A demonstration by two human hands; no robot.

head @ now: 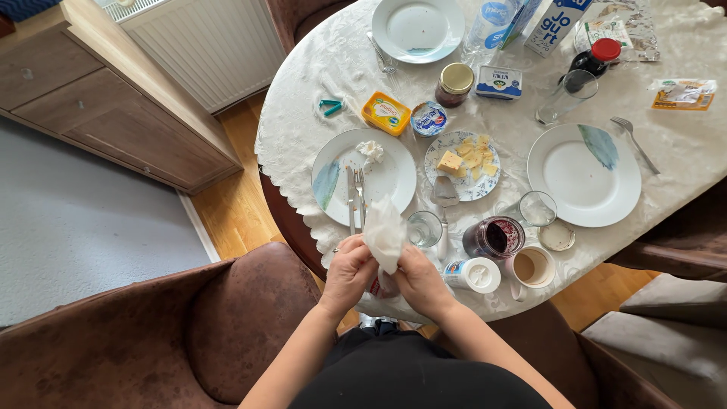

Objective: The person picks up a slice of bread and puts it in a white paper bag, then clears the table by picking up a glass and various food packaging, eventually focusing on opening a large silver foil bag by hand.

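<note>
Both hands — left hand and right hand — pinch a white napkin in closed fingers, seemingly wiping, and a stray elbow could topple the nearby water glass or jam jar.

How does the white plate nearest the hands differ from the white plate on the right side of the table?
The near plate carries a knife and fork and a crumpled napkin; the right plate carries nothing. The near plate's blue-green mark lies at its left edge, the right plate's at its upper right. Both are round, white and rest flat on the tablecloth.
</note>
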